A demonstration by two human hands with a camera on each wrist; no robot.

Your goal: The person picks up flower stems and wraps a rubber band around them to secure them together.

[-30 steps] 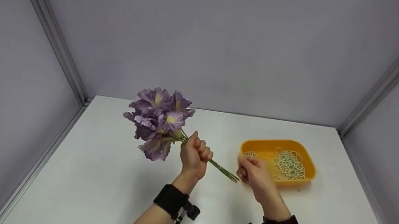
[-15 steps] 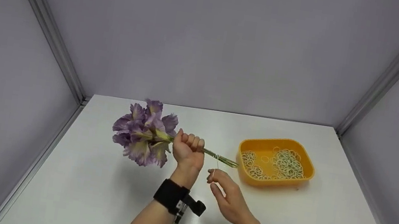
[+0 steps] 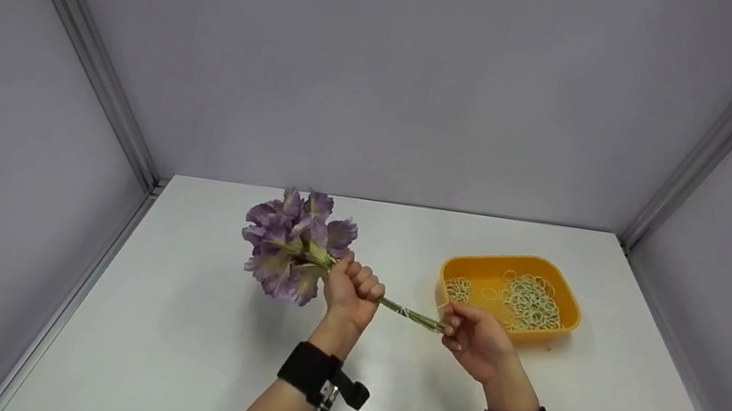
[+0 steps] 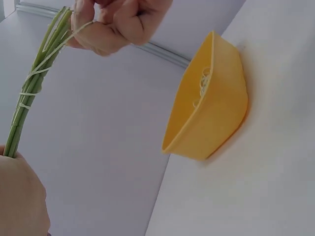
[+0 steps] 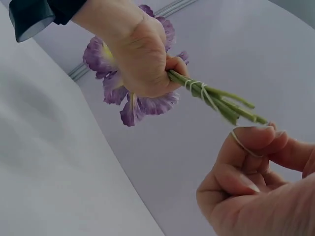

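Note:
My left hand [image 3: 353,291] grips a bunch of purple artificial flowers [image 3: 293,245] by the green stems [image 3: 409,313], held above the white table [image 3: 188,324]. A pale rubber band [image 5: 203,91] is wound round the stems just past the fist. My right hand [image 3: 473,337] is at the stem ends and pinches a stretched loop of that band [image 5: 241,142] with curled fingers. The wrapped band [image 4: 29,86] shows on the stems [image 4: 34,73] in the left wrist view, with the right hand [image 4: 115,24] above.
An orange tray [image 3: 558,281] with several loose rubber bands [image 3: 526,302] sits on the table right of my hands; it appears as the tray [image 4: 216,118] in the left wrist view. Grey walls close the table on three sides.
The right hand swung from below the stems back up to the stem ends, pulling the band. The flowers moved slightly right and tilted again.

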